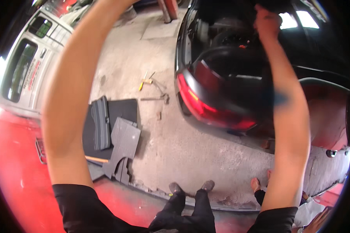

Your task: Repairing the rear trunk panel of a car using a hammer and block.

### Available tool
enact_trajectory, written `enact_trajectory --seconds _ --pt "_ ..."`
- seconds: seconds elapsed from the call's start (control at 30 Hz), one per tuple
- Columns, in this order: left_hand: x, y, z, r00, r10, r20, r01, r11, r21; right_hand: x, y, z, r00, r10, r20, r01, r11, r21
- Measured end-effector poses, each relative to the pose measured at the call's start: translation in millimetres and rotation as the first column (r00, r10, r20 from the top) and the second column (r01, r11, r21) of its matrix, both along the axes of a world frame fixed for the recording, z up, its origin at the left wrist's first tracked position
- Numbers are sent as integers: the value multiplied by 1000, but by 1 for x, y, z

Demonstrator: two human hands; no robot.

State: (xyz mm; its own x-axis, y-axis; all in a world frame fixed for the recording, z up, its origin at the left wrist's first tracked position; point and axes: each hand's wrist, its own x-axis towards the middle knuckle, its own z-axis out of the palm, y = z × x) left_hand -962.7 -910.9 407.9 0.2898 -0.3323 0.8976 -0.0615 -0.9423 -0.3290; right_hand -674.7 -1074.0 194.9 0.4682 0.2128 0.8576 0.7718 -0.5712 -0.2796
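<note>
My left forearm rises past the top edge, where my left hand is out of view. My right hand is raised at the upper right, closed on something dark that I cannot make out, above the rear of a black car. The car's boot is open, showing a dark interior, and its red tail light faces me.
A white van stands left. Grey trim panels, a dark mat and several tools lie on the concrete floor. Another person's bare foot and hand show at lower right.
</note>
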Motion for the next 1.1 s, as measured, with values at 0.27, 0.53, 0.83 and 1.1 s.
enact_trajectory --seconds 0.27,0.53,0.83,1.1 --pt "-1 -20 -7 994 97 -57 -106 977 -185 -38 -11 14 971 101 216 -136 979 150" --pt "29 -7 -5 978 71 196 -7 950 -311 -53 -15 25 989 114 -92 -105 990 95" --pt "32 -8 -17 984 97 151 -48 952 -303 -42 -14 17 962 244 -121 -211 949 235" --pt "31 10 -8 971 58 233 3 967 -254 -56 -4 19 990 127 -62 -126 992 21"
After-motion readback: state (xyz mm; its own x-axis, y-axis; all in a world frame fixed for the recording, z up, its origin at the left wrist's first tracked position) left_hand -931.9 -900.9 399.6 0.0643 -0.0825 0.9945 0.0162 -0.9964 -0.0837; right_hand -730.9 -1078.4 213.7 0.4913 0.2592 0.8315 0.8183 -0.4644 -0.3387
